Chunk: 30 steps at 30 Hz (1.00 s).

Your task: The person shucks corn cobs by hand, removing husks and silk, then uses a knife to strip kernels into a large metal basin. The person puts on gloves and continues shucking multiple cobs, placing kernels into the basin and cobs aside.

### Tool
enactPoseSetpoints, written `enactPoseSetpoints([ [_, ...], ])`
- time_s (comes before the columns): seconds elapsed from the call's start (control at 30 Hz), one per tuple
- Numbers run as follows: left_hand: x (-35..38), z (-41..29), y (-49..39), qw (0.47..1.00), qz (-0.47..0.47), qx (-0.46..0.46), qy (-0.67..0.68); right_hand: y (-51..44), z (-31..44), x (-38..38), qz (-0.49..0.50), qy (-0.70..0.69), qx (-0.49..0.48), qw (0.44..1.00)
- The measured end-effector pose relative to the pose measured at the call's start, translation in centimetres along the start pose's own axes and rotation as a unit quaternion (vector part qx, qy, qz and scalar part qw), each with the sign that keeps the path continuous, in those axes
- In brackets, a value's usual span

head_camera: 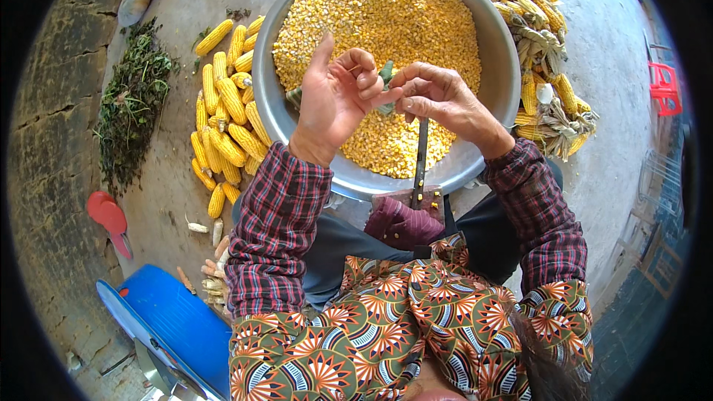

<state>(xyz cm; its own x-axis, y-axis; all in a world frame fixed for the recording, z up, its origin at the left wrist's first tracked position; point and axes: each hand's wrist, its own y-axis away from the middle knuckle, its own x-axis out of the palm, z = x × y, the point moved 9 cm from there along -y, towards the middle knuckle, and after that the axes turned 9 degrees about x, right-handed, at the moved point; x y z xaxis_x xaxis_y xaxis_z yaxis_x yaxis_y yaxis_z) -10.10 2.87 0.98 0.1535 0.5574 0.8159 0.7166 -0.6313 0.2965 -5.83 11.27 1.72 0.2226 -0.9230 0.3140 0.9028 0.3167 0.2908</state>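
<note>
Above a large metal basin (504, 67) full of loose corn kernels (379, 8), my left hand (340, 94) is turned palm up. Its thumb points away and its fingers are partly curled, with one finger stretched toward the right. The fingertips of my right hand (437, 97) meet at the tip of that finger; whether they pinch something small is unclear. Behind the hands lies a green cloth-like item (386, 73) on the kernels, partly hidden. A dark narrow bar (420, 161) runs from below my right hand to a wooden block (437, 197) wrapped in purple cloth (401, 220).
Husked corn cobs (225, 106) are heaped left of the basin, and cobs with husks (540, 28) to its right. Wilted greens (136, 100), a red object (108, 214) and a blue barrel-like container (172, 317) are farther left. Bare cobs (217, 273) lie near my left sleeve.
</note>
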Motion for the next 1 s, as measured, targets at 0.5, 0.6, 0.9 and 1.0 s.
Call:
enactPoseSetpoints([
  [0.5,1.9,-0.2,-0.4,0.999,0.047,-0.008,0.016,-0.2,0.9,-0.6,0.038,-0.039,0.019,0.998],
  [0.6,1.9,-0.4,-0.1,0.999,0.041,-0.009,0.002,-0.4,0.3,-0.3,0.054,-0.072,0.036,0.995],
  [0.9,1.2,-0.3,0.3,1.0,0.029,-0.001,-0.003,-0.9,-2.1,0.2,0.062,-0.242,0.084,0.965],
  [1.0,1.1,0.0,-0.1,0.999,0.033,-0.002,0.015,-0.9,-2.6,-0.7,0.02,-0.208,0.089,0.974],
])
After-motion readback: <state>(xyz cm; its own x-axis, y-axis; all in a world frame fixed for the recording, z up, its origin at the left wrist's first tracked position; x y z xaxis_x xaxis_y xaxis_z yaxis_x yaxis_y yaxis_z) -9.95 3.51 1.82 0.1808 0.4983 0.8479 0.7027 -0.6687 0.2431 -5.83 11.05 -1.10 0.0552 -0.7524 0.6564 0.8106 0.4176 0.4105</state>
